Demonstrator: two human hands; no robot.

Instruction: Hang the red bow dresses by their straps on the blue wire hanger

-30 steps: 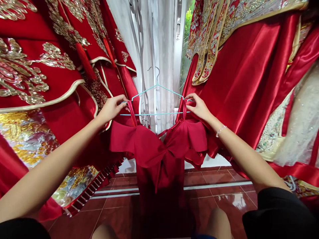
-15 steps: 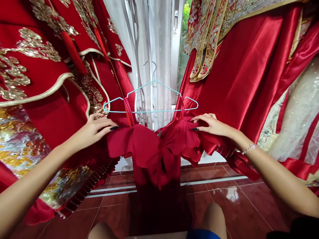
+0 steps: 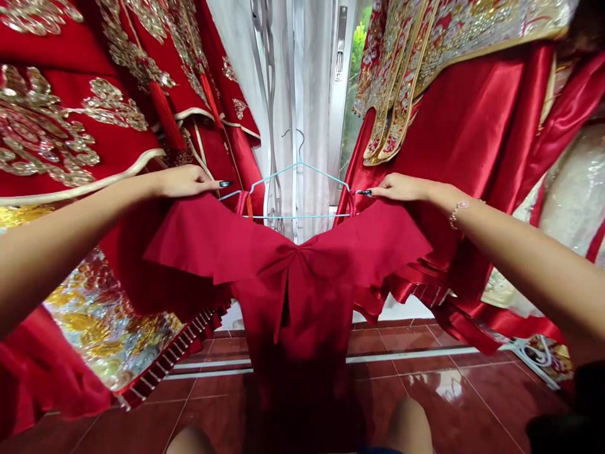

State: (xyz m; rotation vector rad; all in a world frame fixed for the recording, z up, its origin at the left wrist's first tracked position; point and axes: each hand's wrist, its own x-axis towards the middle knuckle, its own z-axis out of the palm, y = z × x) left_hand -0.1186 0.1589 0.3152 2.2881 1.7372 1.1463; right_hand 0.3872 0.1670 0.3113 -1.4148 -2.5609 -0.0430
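A plain dark-red dress (image 3: 302, 296) with a gathered bow at its chest hangs by thin straps from a light-blue wire hanger (image 3: 293, 217). My left hand (image 3: 189, 181) pinches the upper edge of the dress's left ruffle, close to the hanger's left end. On the other side my right hand (image 3: 401, 187) pinches the right ruffle by the hanger's right end. Between the two hands the neckline is spread wide, both ruffles fanning outward. The hanger's ends are partly hidden behind the cloth and my fingers. The lower skirt fades into dark shadow.
Red garments with silver-gold beading (image 3: 42, 126) hang at left. Red satin clothing (image 3: 472, 139) and a sparkly white garment (image 3: 571, 214) hang at right. Behind stand a white curtain (image 3: 316, 94) and a door frame. Red floor tiles (image 3: 212, 403) and white rack bars lie below.
Both hands have risen and pulled the ruffles up and outward. The dress's folded, crumpled top is now spread flatter, with the bow centred. The view has shifted slightly.
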